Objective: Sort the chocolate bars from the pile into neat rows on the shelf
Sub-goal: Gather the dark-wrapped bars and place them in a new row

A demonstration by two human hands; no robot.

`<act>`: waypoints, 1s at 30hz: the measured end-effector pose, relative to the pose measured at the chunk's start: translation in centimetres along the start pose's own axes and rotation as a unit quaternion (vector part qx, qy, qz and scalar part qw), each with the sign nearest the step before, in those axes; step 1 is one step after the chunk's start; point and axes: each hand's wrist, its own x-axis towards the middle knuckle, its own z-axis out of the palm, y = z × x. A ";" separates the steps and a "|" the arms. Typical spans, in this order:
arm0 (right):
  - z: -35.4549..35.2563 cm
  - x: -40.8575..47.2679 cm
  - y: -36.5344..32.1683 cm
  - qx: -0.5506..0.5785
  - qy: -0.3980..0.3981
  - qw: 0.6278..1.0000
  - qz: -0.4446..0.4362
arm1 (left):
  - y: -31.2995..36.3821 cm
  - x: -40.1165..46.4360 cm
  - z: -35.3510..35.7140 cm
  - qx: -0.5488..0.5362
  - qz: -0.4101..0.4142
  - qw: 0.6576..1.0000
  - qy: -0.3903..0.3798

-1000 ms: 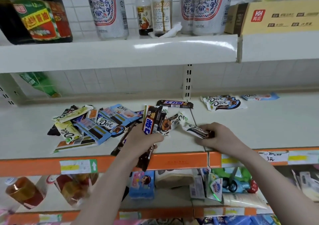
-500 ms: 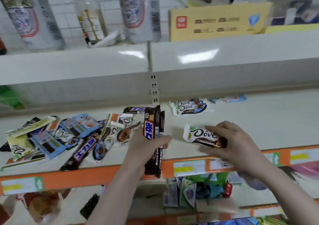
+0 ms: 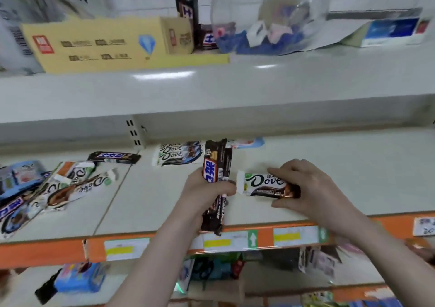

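The landmark taken is the pale grey metal shelf (image 3: 329, 165) with the orange price rail (image 3: 47, 252) along its front edge. Over the shelf's front centre, two dark brown, long, foil-wrapped chocolate bars (image 3: 217, 165) are held upright in the left hand (image 3: 204, 193), the grip clenched round their middle and their lower ends hanging past the rail. Just right of them, a white-and-brown Dove chocolate bar (image 3: 263, 185) is grasped in the right hand (image 3: 308, 189), fingers above and thumb below; it lies level just over the shelf surface, and contact with the shelf cannot be confirmed. At the shelf's left end a loose pile of mixed white, blue and brown wrapped bars (image 3: 47, 189) is seen, blurred. Toward the shelf's rear centre, two white Dove bars (image 3: 176, 153) lie side by side, with a dark brown bar with blue lettering (image 3: 114, 157) to their left and a pale blue wrapped bar (image 3: 247, 143) to their right.
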 end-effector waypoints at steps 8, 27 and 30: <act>-0.5 -0.9 2.7 0.004 0.016 1.000 0.008 | 0.9 1.6 3.0 -0.010 0.015 0.998 -0.061; -5.4 1.3 20.6 -0.009 0.000 0.999 0.051 | 0.8 7.0 13.8 -0.164 -0.039 0.985 0.023; -4.8 3.4 22.8 0.006 -0.011 0.997 0.074 | 0.3 7.1 14.9 -0.189 -0.051 0.980 0.041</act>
